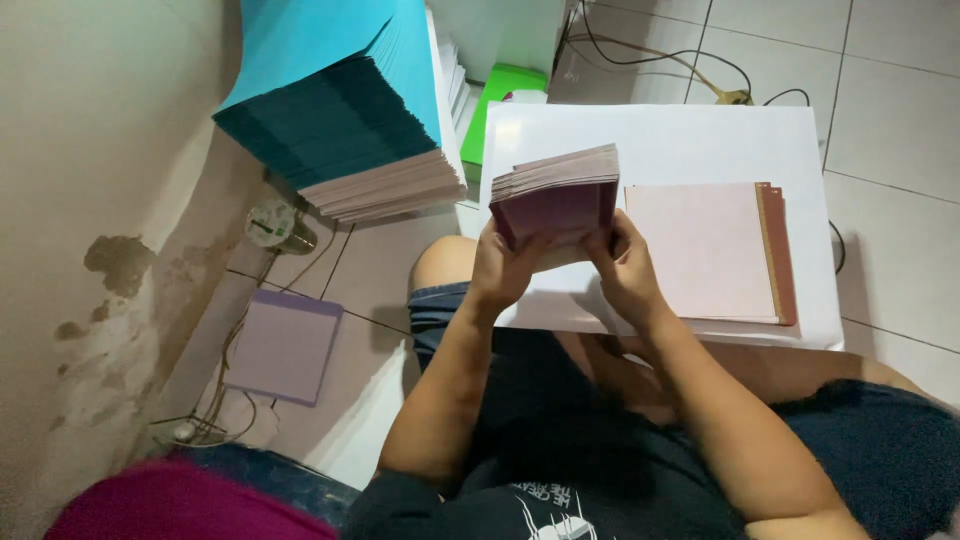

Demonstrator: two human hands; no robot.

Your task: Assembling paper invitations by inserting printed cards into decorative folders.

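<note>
Two hands were seen gripping one bundle of maroon cards above a white bench. At far left, a lilac sheet lay on the floor, with a tall stack of blue paper beyond it. The left hand was clenched on the left end of the bundle, and the right hand was clenched on its right end. Just beside it, a pile of pink sheets rested on the bench.
</note>
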